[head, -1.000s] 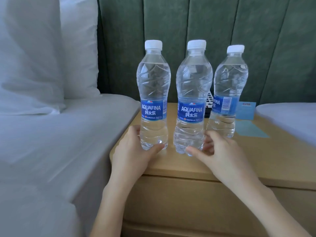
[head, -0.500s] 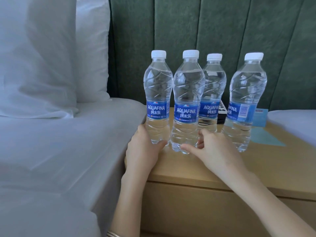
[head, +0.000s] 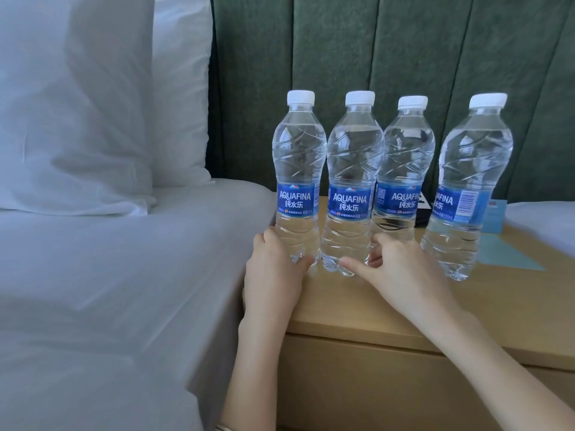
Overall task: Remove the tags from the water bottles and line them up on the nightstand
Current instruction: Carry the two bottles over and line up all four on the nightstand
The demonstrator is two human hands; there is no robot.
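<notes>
Hardly anything has moved: both hands stay at the bases of the same two bottles. Left of the left hand lies the white-sheeted bed (head: 109,290), with soft pillows (head: 77,104) and a green padded, channelled headboard (head: 342,57) beyond the hands. Under them is the pale wooden counter (head: 373,309). Four clear, ribbed plastic bottles with white caps stand upright on it, their blue labels reading AQUAFINA above Chinese characters. The left hand (head: 273,275) grips the leftmost bottle (head: 298,169) low down. The right hand (head: 401,272), apart from it, pinches the second bottle (head: 353,169) at its base, thumb in front. The third bottle (head: 404,163) stands just beyond the right hand. The fourth bottle (head: 473,181) is further right, near a flat pale blue card (head: 510,253).
</notes>
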